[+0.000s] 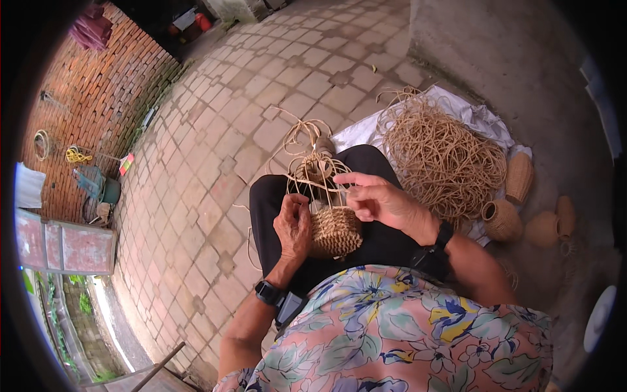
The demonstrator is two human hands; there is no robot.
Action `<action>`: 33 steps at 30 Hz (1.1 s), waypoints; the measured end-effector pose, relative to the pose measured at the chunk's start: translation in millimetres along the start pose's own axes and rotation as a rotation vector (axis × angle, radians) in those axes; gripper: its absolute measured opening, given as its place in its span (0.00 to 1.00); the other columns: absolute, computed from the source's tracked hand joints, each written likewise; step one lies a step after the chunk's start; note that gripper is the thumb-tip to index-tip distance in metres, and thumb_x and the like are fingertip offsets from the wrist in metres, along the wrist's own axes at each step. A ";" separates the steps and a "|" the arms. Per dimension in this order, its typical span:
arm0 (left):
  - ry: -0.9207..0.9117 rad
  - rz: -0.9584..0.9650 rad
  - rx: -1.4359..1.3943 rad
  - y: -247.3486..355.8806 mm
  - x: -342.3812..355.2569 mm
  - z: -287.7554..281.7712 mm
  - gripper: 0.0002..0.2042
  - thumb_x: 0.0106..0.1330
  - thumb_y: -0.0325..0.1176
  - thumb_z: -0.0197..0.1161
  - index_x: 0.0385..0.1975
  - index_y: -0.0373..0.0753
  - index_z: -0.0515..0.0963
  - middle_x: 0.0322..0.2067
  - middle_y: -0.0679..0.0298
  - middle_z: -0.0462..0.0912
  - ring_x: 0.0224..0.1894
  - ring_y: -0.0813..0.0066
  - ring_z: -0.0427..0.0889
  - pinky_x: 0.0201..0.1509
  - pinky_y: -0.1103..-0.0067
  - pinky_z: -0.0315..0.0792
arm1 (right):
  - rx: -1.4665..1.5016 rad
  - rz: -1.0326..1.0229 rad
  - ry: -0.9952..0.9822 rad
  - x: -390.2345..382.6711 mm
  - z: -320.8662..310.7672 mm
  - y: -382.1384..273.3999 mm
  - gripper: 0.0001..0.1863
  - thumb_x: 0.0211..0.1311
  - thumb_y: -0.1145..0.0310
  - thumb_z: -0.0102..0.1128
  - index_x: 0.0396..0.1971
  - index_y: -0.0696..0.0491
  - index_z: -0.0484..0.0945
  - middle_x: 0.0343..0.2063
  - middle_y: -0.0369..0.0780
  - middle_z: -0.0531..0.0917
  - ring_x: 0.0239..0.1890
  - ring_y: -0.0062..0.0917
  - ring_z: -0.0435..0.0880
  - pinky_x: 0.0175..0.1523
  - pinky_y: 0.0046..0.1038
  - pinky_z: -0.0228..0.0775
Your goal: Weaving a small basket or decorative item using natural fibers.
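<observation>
Half-woven basket (pixel 334 230): tight tan base, bare spokes up. L hand (pixel 294 225) fingers grip it; R hand (pixel 379 199) fingers pinch strand.

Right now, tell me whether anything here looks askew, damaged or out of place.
Nothing stands out. The left hand steadies the half-woven basket on the lap while the right hand works its bare upright spokes; the cord pile and finished baskets sit alongside.

Left hand (pixel 294 225) curled, fingers closed in grip; right hand (pixel 379 199) raised, fingers pinching, wrist bent.
</observation>
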State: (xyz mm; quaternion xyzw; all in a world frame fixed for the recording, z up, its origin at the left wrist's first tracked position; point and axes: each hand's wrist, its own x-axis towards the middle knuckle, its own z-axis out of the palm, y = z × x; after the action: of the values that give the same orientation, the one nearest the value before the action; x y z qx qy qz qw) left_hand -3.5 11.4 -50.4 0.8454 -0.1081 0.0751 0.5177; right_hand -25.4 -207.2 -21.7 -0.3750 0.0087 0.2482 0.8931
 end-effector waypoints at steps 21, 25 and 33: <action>-0.256 0.185 0.534 41.1 18.0 14.2 0.07 0.57 0.28 0.57 0.35 0.44 0.77 0.18 0.62 0.79 0.20 0.62 0.79 0.26 0.71 0.71 | -0.011 -0.162 0.057 -18.2 -40.4 -1.4 0.16 0.65 0.60 0.55 0.46 0.56 0.74 0.23 0.29 0.72 0.22 0.11 0.69 0.26 0.16 0.62; -0.045 -0.022 0.061 7.5 7.0 -3.7 0.02 0.60 0.29 0.58 0.31 0.40 0.76 0.16 0.63 0.76 0.19 0.74 0.75 0.26 0.78 0.68 | -0.251 -0.112 0.087 -12.6 -34.3 4.4 0.13 0.67 0.62 0.54 0.40 0.58 0.76 0.25 0.32 0.75 0.24 0.12 0.73 0.28 0.16 0.69; -0.171 -0.145 -0.030 8.3 -0.1 -13.4 0.12 0.61 0.38 0.64 0.26 0.33 0.75 0.16 0.67 0.73 0.22 0.82 0.70 0.28 0.82 0.66 | -0.305 -0.269 0.146 36.5 -27.6 -9.0 0.08 0.66 0.66 0.54 0.38 0.55 0.75 0.28 0.33 0.78 0.25 0.11 0.76 0.30 0.15 0.72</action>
State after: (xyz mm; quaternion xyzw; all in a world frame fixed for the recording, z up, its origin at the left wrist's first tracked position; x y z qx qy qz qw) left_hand -6.0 19.7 -37.2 0.8463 -0.0916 -0.0364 0.5234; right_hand 15.4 -215.2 -42.9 -0.5207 -0.0144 0.0975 0.8480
